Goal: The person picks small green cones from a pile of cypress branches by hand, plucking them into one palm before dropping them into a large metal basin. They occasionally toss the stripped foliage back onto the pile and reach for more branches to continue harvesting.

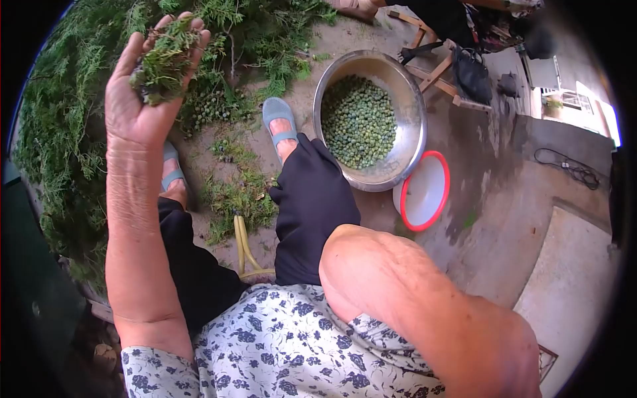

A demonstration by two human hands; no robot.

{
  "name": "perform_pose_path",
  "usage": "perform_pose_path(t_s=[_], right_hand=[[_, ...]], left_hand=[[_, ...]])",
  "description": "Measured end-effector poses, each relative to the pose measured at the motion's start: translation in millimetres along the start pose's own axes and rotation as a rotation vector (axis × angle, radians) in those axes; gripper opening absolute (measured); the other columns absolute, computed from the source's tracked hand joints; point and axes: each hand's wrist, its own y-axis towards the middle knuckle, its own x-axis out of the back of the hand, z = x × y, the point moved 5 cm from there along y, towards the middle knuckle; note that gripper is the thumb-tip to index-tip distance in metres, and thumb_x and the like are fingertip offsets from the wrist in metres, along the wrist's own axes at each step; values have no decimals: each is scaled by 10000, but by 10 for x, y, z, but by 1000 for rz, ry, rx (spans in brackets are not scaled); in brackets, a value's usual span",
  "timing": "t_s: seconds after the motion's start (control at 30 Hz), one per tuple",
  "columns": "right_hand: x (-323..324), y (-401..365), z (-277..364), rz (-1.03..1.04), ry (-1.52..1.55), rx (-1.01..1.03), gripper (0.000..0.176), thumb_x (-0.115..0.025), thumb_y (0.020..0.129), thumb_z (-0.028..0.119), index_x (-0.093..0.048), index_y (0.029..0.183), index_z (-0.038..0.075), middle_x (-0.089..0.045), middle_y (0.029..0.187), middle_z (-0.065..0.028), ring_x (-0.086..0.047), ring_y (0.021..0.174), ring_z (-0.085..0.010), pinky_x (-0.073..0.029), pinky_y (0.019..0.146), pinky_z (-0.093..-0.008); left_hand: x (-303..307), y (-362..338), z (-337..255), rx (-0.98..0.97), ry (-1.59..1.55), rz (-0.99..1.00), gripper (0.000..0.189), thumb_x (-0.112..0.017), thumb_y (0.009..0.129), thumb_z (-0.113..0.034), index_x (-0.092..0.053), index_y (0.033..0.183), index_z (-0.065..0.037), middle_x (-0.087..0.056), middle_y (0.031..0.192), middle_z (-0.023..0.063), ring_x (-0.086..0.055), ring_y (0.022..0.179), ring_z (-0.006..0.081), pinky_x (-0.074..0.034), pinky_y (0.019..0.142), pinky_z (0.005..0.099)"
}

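My left hand (pixel 136 116) is raised at the upper left, palm up and fingers cupped around a clump of green conifer sprigs (pixel 166 66). Below and behind it lie heaped conifer branches (pixel 73 132), with a few round green cones or berries near my feet. My right arm (pixel 411 285) is bent at the elbow, and its hand lies outside the view. In front of my right knee a large metal basin (pixel 417 126) holds many small round green cones or berries (pixel 358 119).
A white tub with a red rim (pixel 446 192) leans by the basin. Loose clippings (pixel 242 192) and a yellow looped object (pixel 242 242) lie between my feet. Another person's dark clothing (pixel 438 16) shows beyond a wooden stool (pixel 438 76). A black cable (pixel 577 174) lies at right.
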Motion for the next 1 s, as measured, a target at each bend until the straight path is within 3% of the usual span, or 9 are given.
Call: perform_pose_path(t_s=[0.23,0.37,0.53,0.57,0.7,0.77,0.83,0.9,1.0], right_hand=[[304,-104,235,-135,10,-85,191,-498,828,50,-593,665,19,-602,634,-77,-477,467,-93,-330,393,-203],[439,131,234,-72,91,-141,188,-511,827,48,-583,656,19,-604,644,-77,-473,470,-87,-316,386,-195],[528,319,466,-50,103,-195,188,-528,827,44,-571,645,19,-606,655,-78,-468,473,-78,-298,377,-185],[1024,307,700,-156,-696,-274,170,-546,901,180,-551,913,10,-501,757,-41,-427,519,-108,-330,432,-238],[2744,-512,1266,-842,-1059,-310,226,-600,883,187,-574,1031,18,-547,847,-32,-488,649,-88,-353,467,-204],[3209,-1028,1547,-1079,-1059,-292,337,-615,863,178,-551,1138,-7,-596,978,-74,-580,784,-170,-464,611,-267],[3292,-1306,1725,-1394,-1394,-327,373,-618,850,166,-563,1172,-14,-609,1101,-119,-598,953,-249,-479,795,-350],[4068,-1799,2219,-1291,-1553,-371,334,-619,830,136,-606,1132,-8,-614,1132,-148,-579,1034,-255,-440,887,-353],[3893,-1588,2157,-1119,-1943,-450,270,-617,814,106,-648,1059,-4,-655,1018,-121,-592,977,-218,-447,868,-314]], left_hand=[[23,26,38,36,25,39,433,-344,978,-233,-341,1298,59,-374,1325,293,-365,1249,417,-324,1061,528],[-89,3,158,-63,12,-179,380,-382,973,-245,-413,1217,45,-457,1243,278,-450,1172,403,-377,1022,529],[-121,8,162,-85,-41,-250,380,-405,965,-275,-460,1192,24,-486,1241,239,-462,1172,378,-365,1028,512],[-168,-14,143,-103,-36,-264,387,-407,963,-268,-459,1221,16,-466,1279,235,-434,1213,366,-341,1052,497],[-218,-36,95,-129,-138,-251,367,-415,958,-301,-502,1134,9,-535,1179,225,-496,1131,367,-385,1015,502],[-200,-26,70,-153,-164,-229,374,-398,964,-309,-501,1129,10,-530,1179,228,-500,1123,370,-393,1008,506],[-277,-49,65,-165,-125,-247,371,-394,966,-344,-501,1104,-17,-551,1136,192,-539,1062,334,-418,982,478],[-296,-56,66,-156,-143,-227,385,-373,972,-352,-479,1127,-17,-529,1169,192,-536,1069,334,-415,987,477],[-332,-58,48,-155,-142,-182,388,-371,973,-351,-483,1135,-17,-532,1170,190,-534,1073,335,-415,987,477]])
